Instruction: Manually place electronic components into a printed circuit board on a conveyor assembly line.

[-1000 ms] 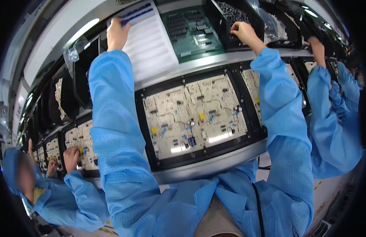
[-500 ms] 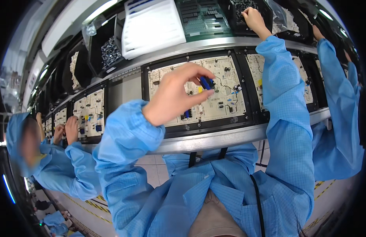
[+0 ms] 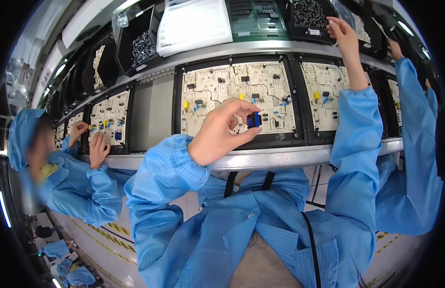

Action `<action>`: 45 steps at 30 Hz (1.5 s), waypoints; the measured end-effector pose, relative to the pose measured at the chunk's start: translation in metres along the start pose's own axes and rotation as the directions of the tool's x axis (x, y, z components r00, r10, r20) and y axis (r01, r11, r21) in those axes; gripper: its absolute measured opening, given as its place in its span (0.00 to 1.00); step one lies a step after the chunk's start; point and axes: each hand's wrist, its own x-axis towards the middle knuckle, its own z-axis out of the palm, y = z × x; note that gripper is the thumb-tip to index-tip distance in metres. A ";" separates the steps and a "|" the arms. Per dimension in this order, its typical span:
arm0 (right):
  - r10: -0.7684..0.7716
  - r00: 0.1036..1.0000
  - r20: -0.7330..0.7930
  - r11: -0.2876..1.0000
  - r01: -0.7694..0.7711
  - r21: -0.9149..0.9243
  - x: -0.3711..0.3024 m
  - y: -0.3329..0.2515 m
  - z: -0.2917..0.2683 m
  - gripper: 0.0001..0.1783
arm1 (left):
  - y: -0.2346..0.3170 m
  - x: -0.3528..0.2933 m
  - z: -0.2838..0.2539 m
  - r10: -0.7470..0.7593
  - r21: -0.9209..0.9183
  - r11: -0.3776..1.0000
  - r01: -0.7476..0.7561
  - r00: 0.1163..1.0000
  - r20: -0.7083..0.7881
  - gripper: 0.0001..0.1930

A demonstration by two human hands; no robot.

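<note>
My left hand (image 3: 220, 129) pinches a small blue-and-black block-shaped electronic component (image 3: 254, 120) between thumb and fingers. It hovers over the near part of a cream circuit board (image 3: 203, 127), which lies in a black frame (image 3: 178, 96) and carries yellow, black and blue parts. My right hand (image 3: 346, 41) is raised at the right edge of a black bin of small dark parts (image 3: 309, 13). Its fingertips are drawn together, and whatever they may hold is too small to make out.
A second circuit board (image 3: 323, 113) lies to the right, partly behind my right arm. Behind the metal rail stand a white foam tray (image 3: 193, 29), a green tray (image 3: 256, 21) and bins of parts (image 3: 141, 50). At left a co-worker's hands (image 3: 100, 149) work on another board; another person's arm (image 3: 409, 96) reaches in at right.
My left hand has come nearer to me with the blue-and-black component. My right hand has lifted out of the dark parts and moved right. The left co-worker's hands have shifted.
</note>
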 end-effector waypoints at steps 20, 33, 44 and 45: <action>0.072 0.997 -0.024 0.997 -0.071 0.016 -0.032 0.011 -0.020 0.10 | 0.003 -0.001 0.039 0.170 0.172 0.974 -0.148 0.978 -0.123 0.18; 0.025 1.000 -0.008 0.999 -0.025 0.023 -0.037 0.003 -0.022 0.10 | -0.002 -0.007 0.049 0.163 -0.202 0.960 -0.195 0.973 -0.160 0.21; -0.047 0.999 -0.003 0.997 0.046 -0.069 -0.031 0.003 -0.017 0.09 | -0.023 0.042 0.057 0.044 0.033 0.998 -0.044 0.999 -0.011 0.15; -0.030 1.000 -0.005 0.999 0.029 -0.045 -0.032 0.001 -0.017 0.09 | -0.017 0.049 0.061 0.156 0.191 0.971 -0.147 0.987 -0.031 0.13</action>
